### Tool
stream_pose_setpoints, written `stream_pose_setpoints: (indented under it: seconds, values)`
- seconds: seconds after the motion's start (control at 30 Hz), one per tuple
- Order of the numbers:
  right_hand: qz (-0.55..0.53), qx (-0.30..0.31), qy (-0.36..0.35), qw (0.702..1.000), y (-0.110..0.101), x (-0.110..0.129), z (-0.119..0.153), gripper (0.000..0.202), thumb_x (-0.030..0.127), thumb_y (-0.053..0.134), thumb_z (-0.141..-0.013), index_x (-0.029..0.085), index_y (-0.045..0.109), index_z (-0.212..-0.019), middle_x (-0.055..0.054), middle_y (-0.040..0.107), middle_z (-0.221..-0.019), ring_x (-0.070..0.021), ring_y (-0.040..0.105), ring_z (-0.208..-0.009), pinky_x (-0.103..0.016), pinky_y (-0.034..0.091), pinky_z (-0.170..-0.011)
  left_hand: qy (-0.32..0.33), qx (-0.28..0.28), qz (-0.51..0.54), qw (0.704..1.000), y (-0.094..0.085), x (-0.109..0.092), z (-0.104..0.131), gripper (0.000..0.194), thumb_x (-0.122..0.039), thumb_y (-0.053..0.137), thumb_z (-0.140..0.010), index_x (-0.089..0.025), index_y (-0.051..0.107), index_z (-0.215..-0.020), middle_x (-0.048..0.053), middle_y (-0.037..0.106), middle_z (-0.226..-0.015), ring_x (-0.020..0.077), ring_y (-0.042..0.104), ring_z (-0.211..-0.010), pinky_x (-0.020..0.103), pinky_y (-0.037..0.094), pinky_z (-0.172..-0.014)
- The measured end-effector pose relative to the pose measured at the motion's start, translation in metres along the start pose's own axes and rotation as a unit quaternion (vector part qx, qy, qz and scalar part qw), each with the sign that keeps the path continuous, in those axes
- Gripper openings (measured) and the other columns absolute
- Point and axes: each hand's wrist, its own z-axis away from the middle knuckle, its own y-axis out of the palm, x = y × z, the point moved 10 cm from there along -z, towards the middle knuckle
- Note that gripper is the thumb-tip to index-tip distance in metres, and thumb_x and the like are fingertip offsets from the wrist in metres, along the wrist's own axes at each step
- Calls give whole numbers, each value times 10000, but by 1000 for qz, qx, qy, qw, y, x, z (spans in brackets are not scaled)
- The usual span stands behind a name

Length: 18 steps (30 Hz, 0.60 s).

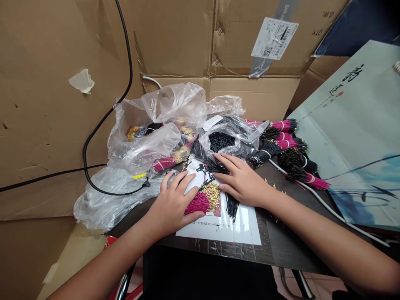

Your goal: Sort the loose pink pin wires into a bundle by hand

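My left hand (175,204) lies around the left end of a bundle of pink wires (203,200) with gold tips. Its thumb runs along the near side of the bundle and its index finger along the far side, while the other fingers are spread on the paper. My right hand (245,181) has its fingers stretched out and apart, over small black tubes (208,177) beside the gold tips. Below its palm a bunch of black wires (231,206) shows, partly covered. The printed white sheet (243,233) lies under all this.
An open plastic bag (246,146) of short black tubes stands behind my hands. Tied pink and black wire bundles (287,143) lie to the right, beside a white cable (325,204). Crumpled clear bags (150,150) and a black cable (84,154) are left. Cardboard (178,37) walls the back.
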Motion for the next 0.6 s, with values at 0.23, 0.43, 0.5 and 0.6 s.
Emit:
stream_pose_setpoints:
  seconds: [0.23,0.43,0.5,0.6]
  values:
    - [-10,-4,-32,999,-1,2,-3,374,220,612,-964,312,694,-1317,-96,246,-1704,-389,297,-1526,-636,365,-1148,11,7,3,1000,0,-2,1,578,-680,515,-939,-192,690,-1195,186,531,-1505,412,413,-1427,685,209,-1187]
    - [7,-26,-6,1000,-3,-5,-10,269,298,602,-991,279,765,-1204,-127,378,-1641,-382,359,-1494,-588,414,-1120,23,9,18,1000,-2,-3,6,586,-688,537,-926,-193,689,-1200,183,547,-1485,417,428,-1408,691,215,-1177]
    - [6,-32,2,999,-5,-4,-12,247,328,626,-984,286,775,-1177,-130,405,-1626,-382,377,-1481,-588,422,-1101,27,8,23,999,-2,-3,6,582,-685,547,-921,-197,690,-1204,184,555,-1473,416,432,-1404,689,214,-1178]
    - [8,-34,-4,999,-4,1,-18,216,335,691,-945,308,786,-1137,-136,407,-1625,-399,387,-1471,-602,415,-1074,30,8,21,999,-1,-3,7,584,-690,539,-924,-203,689,-1208,184,556,-1471,414,428,-1405,690,203,-1179]
